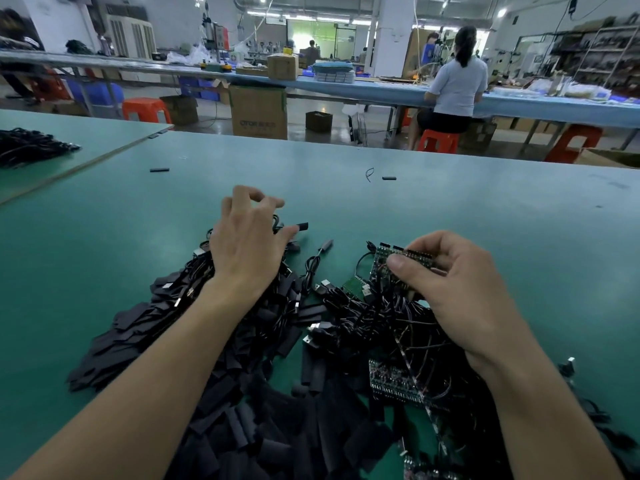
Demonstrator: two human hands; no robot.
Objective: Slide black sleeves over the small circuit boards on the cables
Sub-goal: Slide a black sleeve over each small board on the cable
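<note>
The green table (485,237) carries a wide heap of black sleeves (242,427): flat, matte, rectangular pieces of tubing lying at all angles. Just right of the heap lies a tangle of cables (374,323), thin black wires with plugs and small green circuit boards studded with tiny parts. At the heap's far left end lie more cables whose boards are already covered in black. The left hand (249,244) rests there with fingers spread and loosely bent, gripping nothing; its thumb tip touches a short sleeve (302,226). Beyond the heap's right side, above the tangle, the right hand (450,282) pinches a bare circuit board (381,252) between thumb and curled fingers. Far beyond the heap lie two stray sleeves (159,170).
</note>
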